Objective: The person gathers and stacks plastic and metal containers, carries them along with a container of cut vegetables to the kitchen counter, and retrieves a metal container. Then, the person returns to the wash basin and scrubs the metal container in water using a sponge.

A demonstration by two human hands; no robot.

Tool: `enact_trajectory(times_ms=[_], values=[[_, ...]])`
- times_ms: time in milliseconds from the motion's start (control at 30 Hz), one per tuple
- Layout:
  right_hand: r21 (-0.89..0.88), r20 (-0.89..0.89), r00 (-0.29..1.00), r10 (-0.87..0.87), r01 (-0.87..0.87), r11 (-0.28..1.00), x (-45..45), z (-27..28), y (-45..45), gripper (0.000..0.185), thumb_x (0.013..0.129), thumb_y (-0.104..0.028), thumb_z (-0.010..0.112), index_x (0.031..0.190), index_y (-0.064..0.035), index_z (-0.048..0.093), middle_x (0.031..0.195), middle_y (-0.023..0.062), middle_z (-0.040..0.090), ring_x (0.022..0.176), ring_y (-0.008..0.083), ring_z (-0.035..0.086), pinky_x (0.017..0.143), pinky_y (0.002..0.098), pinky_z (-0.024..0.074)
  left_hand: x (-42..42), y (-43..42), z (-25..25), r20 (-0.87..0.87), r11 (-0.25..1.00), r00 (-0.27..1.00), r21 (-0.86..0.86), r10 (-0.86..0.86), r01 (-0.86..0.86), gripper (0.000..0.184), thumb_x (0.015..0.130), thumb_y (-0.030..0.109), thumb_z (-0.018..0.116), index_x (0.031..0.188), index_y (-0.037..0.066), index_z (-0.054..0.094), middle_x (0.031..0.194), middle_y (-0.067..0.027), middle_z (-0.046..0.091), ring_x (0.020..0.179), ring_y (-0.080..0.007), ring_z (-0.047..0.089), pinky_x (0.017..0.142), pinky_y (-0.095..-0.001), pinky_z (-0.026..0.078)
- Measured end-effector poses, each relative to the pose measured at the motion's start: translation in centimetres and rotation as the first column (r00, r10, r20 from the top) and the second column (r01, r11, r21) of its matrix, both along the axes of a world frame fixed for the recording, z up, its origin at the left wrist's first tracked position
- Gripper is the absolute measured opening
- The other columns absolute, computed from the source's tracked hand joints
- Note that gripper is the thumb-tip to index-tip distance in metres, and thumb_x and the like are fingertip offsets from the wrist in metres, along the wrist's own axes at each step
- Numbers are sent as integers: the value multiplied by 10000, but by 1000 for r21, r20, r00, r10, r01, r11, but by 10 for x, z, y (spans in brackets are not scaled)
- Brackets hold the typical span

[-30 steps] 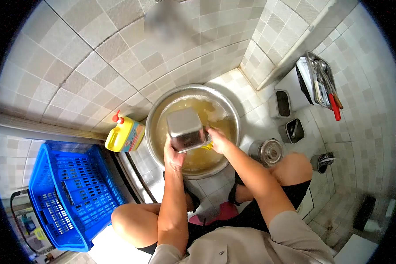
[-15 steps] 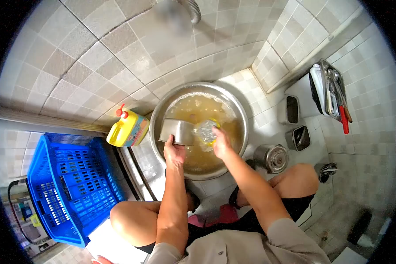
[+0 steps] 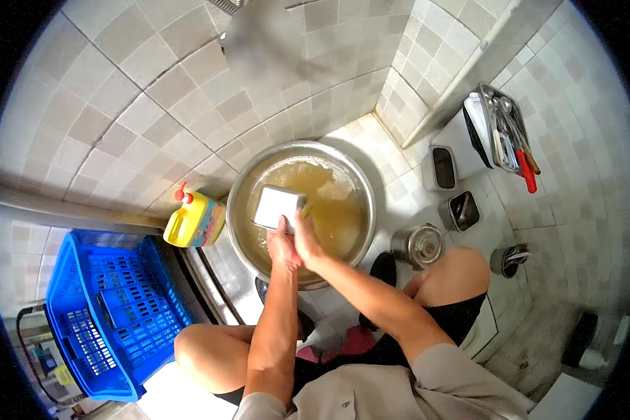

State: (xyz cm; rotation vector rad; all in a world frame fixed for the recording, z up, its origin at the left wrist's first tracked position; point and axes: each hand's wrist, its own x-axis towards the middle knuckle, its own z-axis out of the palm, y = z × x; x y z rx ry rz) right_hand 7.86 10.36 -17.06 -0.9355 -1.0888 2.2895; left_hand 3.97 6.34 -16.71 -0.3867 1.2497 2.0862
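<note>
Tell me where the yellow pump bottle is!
In the head view, the yellow pump bottle stands on the left, just beside the round metal basin, between it and the blue plastic basket.

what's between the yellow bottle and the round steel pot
In the head view: the wide metal basin of cloudy water, with a metal container held over it.

A tiled wash-up corner, apparently for kitchenware, is shown; whether it belongs to a home or a restaurant cannot be told. The walls (image 3: 154,87) are faced with beige and grey checked tiles, and the floor (image 3: 360,143) is paved with pale ones. A round steel basin (image 3: 232,210) is filled with cloudy water (image 3: 339,220), with a yellow pump bottle (image 3: 192,222) placed beside it. A lidded steel pot (image 3: 418,246), rectangular metal containers (image 3: 428,171) and red-handled utensils (image 3: 527,175) are kept nearby.
</note>
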Motion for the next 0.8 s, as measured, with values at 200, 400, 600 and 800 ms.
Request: enact_trajectory(times_ms=[200, 400, 600, 800], values=[[750, 369, 929, -43, -270, 604, 20, 15, -15, 790, 996, -539, 343, 1473, 81, 235, 1546, 348, 138, 1433, 504, 158, 1187, 508, 133, -4, -13, -5, -115, 995, 992, 82, -51, 61, 309, 967, 42, 511, 1274, 11, 541, 1186, -125, 646, 1015, -244, 649, 880, -363, 545], [828, 519, 848, 106, -530, 182, 31, 20, 21, 640, 1025, -490, 311, 1458, -26, 390, 1554, 197, 299, 1440, 454, 208, 1185, 517, 156, -11, -25, 5, -251, 959, 930, 14, -269, 282, 345, 973, 59, 492, 1314, 16, 518, 1240, -114, 618, 1097, -231, 613, 934, -354, 517], [602, 683, 657, 321, -754, 262, 14, 58, 73, 752, 981, -621, 291, 1301, -5, 579, 1219, 262, 624, 1179, 420, 571, 1037, 489, 401, -12, -40, 12, -378, 657, 544, -323, -749, 681, 269, 875, -7, 601, 1144, -9, 621, 992, -25, 668, 902, -133, 606, 819, -281, 488], [25, 450, 624, 639, -724, 689, 27, 17, 110, 815, 894, -696, 475, 1397, -56, 521, 1384, 216, 540, 1282, 311, 506, 1005, 428, 411, -18, -50, 41, -280, 605, 552, -160, -785, 780, 318, 827, -10, 685, 1144, 3, 671, 995, -10, 699, 875, -101, 610, 828, -264, 476]])
